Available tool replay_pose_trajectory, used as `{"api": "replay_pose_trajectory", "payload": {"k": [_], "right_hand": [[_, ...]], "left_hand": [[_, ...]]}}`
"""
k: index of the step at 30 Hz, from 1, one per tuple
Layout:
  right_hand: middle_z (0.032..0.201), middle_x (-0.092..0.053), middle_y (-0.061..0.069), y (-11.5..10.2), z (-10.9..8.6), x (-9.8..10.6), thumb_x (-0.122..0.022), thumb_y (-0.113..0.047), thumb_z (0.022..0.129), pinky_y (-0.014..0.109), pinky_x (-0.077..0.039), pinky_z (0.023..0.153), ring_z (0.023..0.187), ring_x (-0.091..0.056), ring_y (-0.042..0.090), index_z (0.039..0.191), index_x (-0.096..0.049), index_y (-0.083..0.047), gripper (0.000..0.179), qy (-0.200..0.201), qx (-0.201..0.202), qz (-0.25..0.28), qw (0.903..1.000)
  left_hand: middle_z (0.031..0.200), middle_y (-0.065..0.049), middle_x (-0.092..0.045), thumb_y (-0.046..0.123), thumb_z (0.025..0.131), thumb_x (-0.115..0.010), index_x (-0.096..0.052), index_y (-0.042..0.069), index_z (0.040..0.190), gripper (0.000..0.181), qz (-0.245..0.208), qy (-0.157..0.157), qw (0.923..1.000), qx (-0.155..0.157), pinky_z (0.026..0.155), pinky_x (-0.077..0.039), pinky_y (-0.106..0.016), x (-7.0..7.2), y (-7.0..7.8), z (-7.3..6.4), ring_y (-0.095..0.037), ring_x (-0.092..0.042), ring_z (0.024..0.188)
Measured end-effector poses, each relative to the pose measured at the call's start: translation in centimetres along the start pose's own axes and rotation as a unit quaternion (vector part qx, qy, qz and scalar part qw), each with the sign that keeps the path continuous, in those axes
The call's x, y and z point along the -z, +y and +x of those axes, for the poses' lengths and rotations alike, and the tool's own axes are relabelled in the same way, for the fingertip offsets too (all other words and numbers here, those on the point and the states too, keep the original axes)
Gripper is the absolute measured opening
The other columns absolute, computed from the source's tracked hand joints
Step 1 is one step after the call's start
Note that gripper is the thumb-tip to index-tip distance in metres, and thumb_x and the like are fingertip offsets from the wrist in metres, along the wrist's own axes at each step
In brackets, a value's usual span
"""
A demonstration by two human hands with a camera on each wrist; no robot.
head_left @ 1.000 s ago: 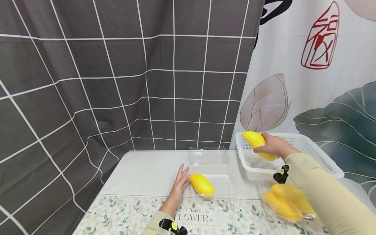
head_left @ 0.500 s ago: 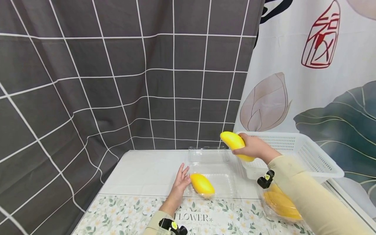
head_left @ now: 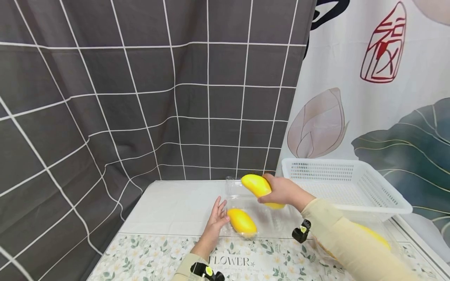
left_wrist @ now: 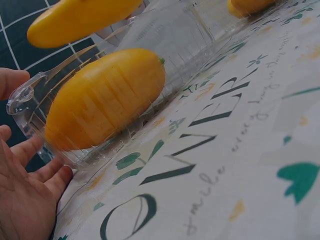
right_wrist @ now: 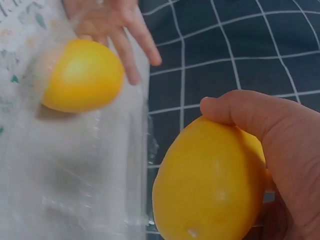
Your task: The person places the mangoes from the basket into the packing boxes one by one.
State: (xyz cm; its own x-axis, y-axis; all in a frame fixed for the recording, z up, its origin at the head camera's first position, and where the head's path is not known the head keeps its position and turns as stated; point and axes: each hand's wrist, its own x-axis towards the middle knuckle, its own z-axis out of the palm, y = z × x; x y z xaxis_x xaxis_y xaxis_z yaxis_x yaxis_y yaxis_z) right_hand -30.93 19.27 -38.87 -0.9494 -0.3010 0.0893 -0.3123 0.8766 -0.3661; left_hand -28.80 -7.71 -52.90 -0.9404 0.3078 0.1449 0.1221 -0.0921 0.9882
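Note:
A yellow mango (head_left: 258, 185) is gripped in my right hand (head_left: 283, 192), raised over the hinged clear plastic box (head_left: 268, 224). Thumb and fingers wrap its sides in the right wrist view, where the mango (right_wrist: 210, 185) shows its rounded end. Another mango (head_left: 241, 221) lies in the left part of the box, seen through the ribbed wall in the left wrist view. My left hand (head_left: 213, 223) stands at the left side of the box with extended fingers, and its fingertips (left_wrist: 62, 175) are right at the wall.
The white perforated basket (head_left: 390, 197) stands at the back right. In front of it, more mangoes (head_left: 374, 235) in clear packaging are mostly hidden by my right sleeve (head_left: 348, 242). A floral mat (head_left: 147, 253) covers the table front; a dark grid curtain (head_left: 225, 101) hangs behind.
My right hand has carried its mango leftward and down, from over the white basket to over the clear box. My left hand and the mango in the box have stayed in place.

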Motion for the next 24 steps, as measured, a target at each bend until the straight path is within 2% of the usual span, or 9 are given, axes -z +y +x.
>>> {"api": "replay_pose_trajectory", "payload": {"k": [5,12,24], "right_hand": [[0.101,-0.068,0.002,-0.2,-0.3,-1.9,-0.083,-0.044,0.073,0.038,-0.053,0.077,0.082,-0.059,0.016,0.14,-0.052,-0.003,0.084,-0.017,0.01,0.0,0.9998],[0.096,-0.068,0.001,-0.8,-0.6,-3.8,-0.084,-0.045,0.072,0.038,-0.052,0.075,0.08,-0.058,0.016,0.135,-0.056,-0.005,0.08,-0.04,-0.001,0.002,0.9992],[0.116,-0.071,0.01,-0.9,-0.6,-5.7,-0.087,-0.046,0.073,0.047,-0.053,0.092,0.101,-0.065,0.027,0.146,-0.049,-0.008,0.091,-0.064,-0.011,-0.001,0.9979]], "left_hand": [[0.168,-0.017,-0.012,0.012,0.1,-0.053,-0.001,0.014,0.164,0.082,-0.001,-0.003,1.0,-0.003,0.124,-0.012,-0.055,0.0,-0.2,0.0,-0.043,-0.014,0.152],[0.168,-0.017,-0.013,0.011,0.1,-0.052,-0.001,0.015,0.164,0.082,-0.004,-0.003,1.0,-0.003,0.124,-0.012,-0.055,0.0,-0.1,0.0,-0.043,-0.014,0.153],[0.168,-0.016,-0.013,0.011,0.1,-0.052,-0.002,0.015,0.164,0.081,-0.004,0.002,1.0,0.003,0.124,-0.01,-0.056,-0.1,-0.1,0.2,-0.043,-0.013,0.153]]}}
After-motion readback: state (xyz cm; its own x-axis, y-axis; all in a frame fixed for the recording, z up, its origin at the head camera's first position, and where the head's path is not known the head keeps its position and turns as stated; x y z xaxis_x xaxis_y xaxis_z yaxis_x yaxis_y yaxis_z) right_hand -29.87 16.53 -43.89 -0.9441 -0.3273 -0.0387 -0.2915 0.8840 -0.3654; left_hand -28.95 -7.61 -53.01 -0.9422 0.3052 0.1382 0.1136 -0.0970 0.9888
